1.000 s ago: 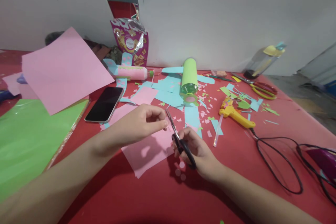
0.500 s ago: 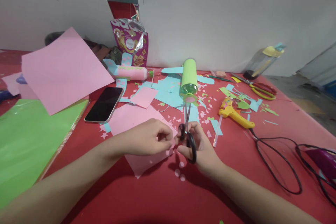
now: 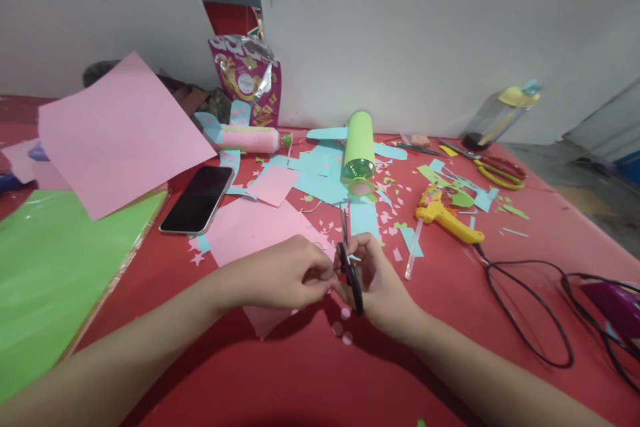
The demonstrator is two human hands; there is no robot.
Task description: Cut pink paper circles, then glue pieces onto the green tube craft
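My right hand holds black-handled scissors, their narrow blades pointing away from me and slightly parted. My left hand is closed in a pinch, its fingertips meeting those of my right hand. A bit of pink paper shows at the left fingertips, mostly hidden by the fingers. Just below the hands, small pink paper circles lie on the red table. Under my left hand and wrist is a larger pink sheet.
Beyond the hands lie a green-wrapped bottle with blue wings and a pink-wrapped bottle. A phone sits left. To the right are a yellow glue gun with its cord, paper scraps and red-and-yellow-handled scissors.
The scissors have tilted and shifted left, their tips drawn back from the green bottle. My hands have come together at the fingertips, covering more of the pink piece.
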